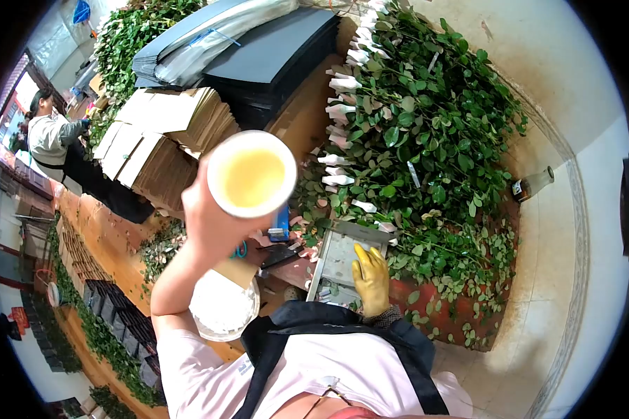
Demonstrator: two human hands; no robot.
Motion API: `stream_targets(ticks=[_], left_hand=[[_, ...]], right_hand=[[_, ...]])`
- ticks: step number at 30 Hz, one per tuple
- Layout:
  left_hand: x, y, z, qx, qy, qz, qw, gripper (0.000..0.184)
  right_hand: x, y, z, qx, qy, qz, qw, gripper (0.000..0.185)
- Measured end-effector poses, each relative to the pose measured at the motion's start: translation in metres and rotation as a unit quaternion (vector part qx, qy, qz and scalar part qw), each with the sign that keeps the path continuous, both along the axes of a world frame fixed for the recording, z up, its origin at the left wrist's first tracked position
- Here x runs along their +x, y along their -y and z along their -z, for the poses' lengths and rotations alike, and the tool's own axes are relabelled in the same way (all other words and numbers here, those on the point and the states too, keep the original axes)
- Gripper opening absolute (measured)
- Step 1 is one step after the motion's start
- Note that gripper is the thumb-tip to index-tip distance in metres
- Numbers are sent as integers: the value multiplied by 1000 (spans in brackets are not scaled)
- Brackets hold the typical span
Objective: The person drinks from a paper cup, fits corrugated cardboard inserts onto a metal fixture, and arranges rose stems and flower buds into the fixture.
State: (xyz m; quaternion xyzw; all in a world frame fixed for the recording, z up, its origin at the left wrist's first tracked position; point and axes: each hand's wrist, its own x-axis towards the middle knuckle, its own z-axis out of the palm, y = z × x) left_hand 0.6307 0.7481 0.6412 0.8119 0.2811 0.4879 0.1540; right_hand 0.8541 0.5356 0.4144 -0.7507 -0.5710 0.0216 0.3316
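1. The person's left hand [210, 209], bare, is closed around a round white cup [213, 171] of pale yellow liquid [253, 174].
2. The cup is raised left of the grey metal tray [340, 262], its open mouth facing the head and its long axis running roughly towards it.
3. The right hand [372, 281], in a yellow rubber glove, has its fingers loosely extended at the tray's right side, well apart from the cup.

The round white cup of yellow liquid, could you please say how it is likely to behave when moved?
The round white cup will probably spill if tilted, being lidless; its circular rim suggests it could roll if laid down.
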Motion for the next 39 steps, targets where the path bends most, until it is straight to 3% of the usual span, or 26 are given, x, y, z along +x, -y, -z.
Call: stream_targets(ticks=[3, 6, 10, 23, 32, 36, 39], left_hand=[[7, 48, -7, 32, -7, 110, 993, 73], [21, 66, -11, 22, 57, 231, 971, 61], [38, 93, -32, 106, 101, 168, 975, 38], [45, 127, -48, 163, 157, 166, 960, 28], [39, 135, -60, 187, 170, 158, 955, 37], [40, 138, -64, 223, 205, 161, 939, 32], [30, 151, -75, 200, 130, 155, 959, 47]], right_hand=[[0, -1, -3, 28, 29, -11, 999, 39], [0, -1, -7, 35, 24, -22, 999, 39], [1, 0, -18, 32, -15, -36, 999, 38], [0, 1, -20, 60, 13, -35, 998, 38], [-1, 4, -20, 42, 0, -31, 999, 38], [0, 2, -20, 43, 1, -36, 998, 37], [-1, 3, -19, 41, 2, -35, 999, 37]])
